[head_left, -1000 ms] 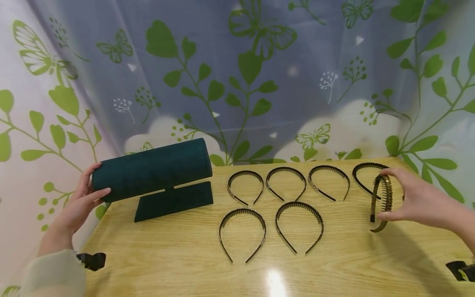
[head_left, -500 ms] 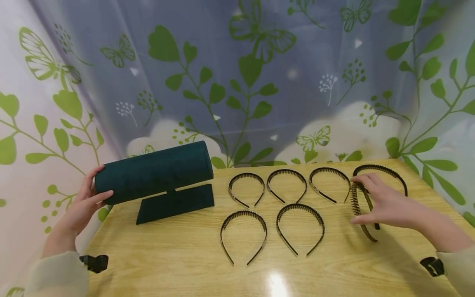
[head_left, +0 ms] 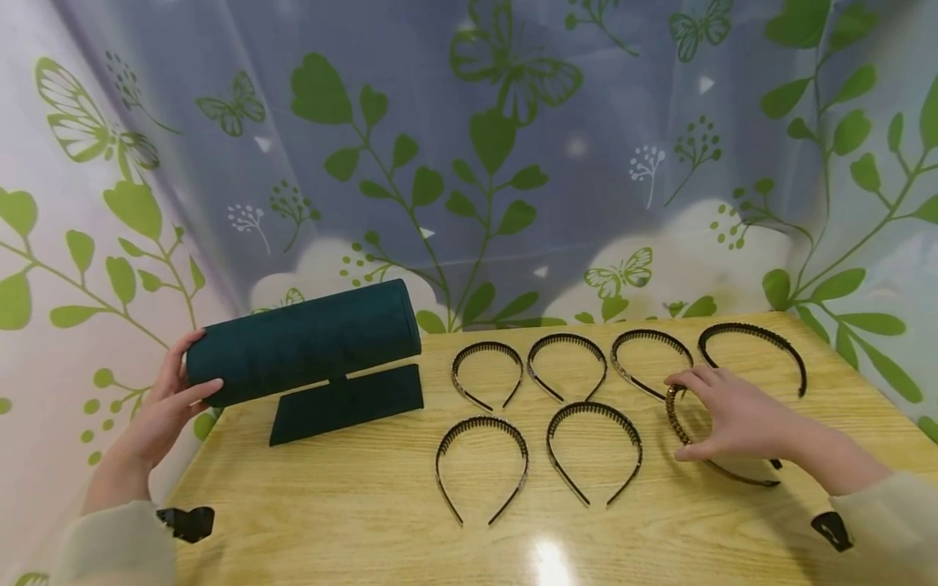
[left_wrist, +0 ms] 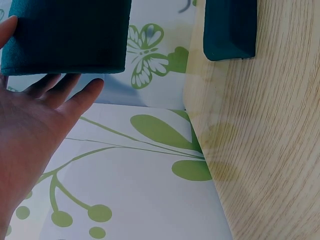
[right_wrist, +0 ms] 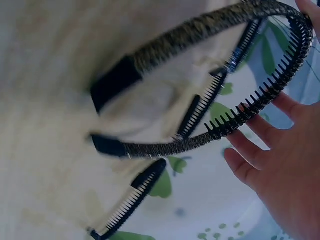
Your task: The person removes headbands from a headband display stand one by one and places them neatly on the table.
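Note:
On the left of the head view stands a dark green headband stand (head_left: 308, 342), a thick cloth-covered roll on a flat base. My left hand (head_left: 157, 407) grips the roll's left end, thumb in front and fingers behind. In the left wrist view this end (left_wrist: 65, 37) hangs above my palm. My right hand (head_left: 751, 415) holds a glittery gold-brown headband (head_left: 674, 419) by its curve, between thumb and fingers. The right wrist view shows its comb teeth on the inside, the fingers against its band, and two black tips pointing away from the hand.
Several dark toothed headbands lie on the wooden table (head_left: 352, 505): a back row including a thick black one (head_left: 795, 358), and two in front, one on the left (head_left: 523, 448) and one on the right (head_left: 636, 435). A leaf-patterned curtain (head_left: 440, 106) hangs behind.
My right hand has moved left with the gold-brown headband and turned it, its tips now lower right. The thick black headband behind is more exposed. My left hand stays on the stand.

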The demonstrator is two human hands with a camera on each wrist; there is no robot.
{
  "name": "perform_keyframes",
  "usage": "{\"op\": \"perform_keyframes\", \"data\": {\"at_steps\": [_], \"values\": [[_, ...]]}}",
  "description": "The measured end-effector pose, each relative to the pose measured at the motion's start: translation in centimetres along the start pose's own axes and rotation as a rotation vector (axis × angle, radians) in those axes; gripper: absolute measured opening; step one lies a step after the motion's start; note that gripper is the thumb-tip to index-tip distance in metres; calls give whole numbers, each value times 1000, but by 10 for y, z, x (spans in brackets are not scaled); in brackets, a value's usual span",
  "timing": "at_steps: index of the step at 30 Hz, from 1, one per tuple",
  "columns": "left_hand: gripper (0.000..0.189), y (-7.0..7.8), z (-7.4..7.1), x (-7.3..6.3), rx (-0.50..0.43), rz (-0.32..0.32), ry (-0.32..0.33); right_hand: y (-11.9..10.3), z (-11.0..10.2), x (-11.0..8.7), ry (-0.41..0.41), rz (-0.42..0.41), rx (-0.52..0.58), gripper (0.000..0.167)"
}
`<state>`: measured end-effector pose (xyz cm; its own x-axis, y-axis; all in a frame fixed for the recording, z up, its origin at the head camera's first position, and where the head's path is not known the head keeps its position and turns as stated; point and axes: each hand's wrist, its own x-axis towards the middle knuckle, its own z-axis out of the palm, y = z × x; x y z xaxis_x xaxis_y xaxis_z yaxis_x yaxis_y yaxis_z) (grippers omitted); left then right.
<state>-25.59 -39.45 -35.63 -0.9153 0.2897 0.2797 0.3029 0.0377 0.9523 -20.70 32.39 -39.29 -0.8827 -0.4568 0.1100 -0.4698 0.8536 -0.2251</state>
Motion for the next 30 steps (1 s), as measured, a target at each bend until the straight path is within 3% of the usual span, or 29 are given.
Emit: {"op": "perform_keyframes", "data": {"at_steps": [8, 17, 27, 30], "values": [[74, 2, 1, 0, 3, 6, 2, 5, 19, -3, -3, -52, -73, 98], [73, 1, 1, -1, -15, 22, -4, 8, 27, -7, -48, -18, -72, 98], [73, 0, -1, 0, -21, 30, -3, 8, 22, -7, -52, 16, -71, 95], [74, -1, -1, 0, -12, 24, -4, 14, 12, -7, -23, 51, -1, 82]]}}
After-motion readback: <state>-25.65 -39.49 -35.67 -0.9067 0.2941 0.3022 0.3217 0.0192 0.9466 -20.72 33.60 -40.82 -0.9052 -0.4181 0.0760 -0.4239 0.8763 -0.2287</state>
